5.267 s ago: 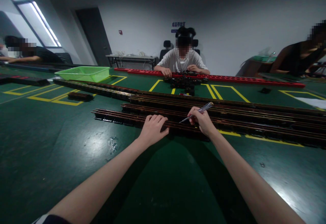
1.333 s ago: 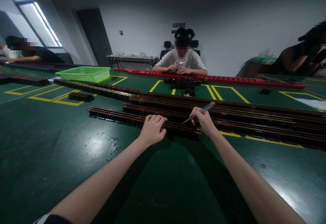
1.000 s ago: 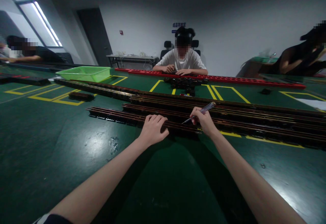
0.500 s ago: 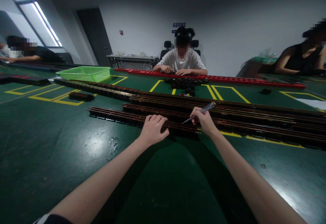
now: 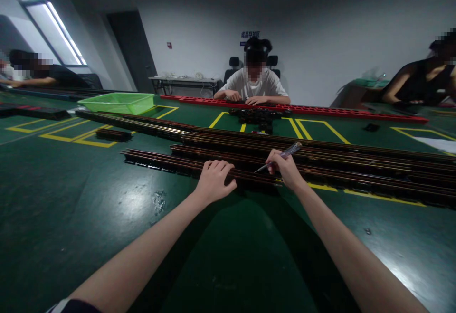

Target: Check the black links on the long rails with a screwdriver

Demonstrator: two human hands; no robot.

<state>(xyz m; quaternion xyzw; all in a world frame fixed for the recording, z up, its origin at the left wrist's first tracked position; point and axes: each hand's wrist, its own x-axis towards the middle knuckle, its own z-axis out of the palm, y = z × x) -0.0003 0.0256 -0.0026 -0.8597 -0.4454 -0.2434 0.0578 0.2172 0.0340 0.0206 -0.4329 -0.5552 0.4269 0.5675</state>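
Note:
Several long dark rails with copper strips lie across the green table. My left hand [image 5: 213,180] rests on the nearest rail [image 5: 160,162], fingers curled over its top and pressing it down. My right hand [image 5: 286,169] is closed on a thin screwdriver [image 5: 281,155] with a clear handle, held like a pen. Its tip points left and down at the same rail, just right of my left hand.
More rails [image 5: 356,158] stretch to the right edge. A green basket [image 5: 117,102] stands at the back left. A person in a white shirt [image 5: 254,85] sits opposite behind a red rail [image 5: 320,110] and a pile of black parts [image 5: 258,115]. Other people sit at far left and far right.
Since the oldest frame the nearest rail has slid a little to the left. Over the last second my hands have stayed put; the person at far right has shifted.

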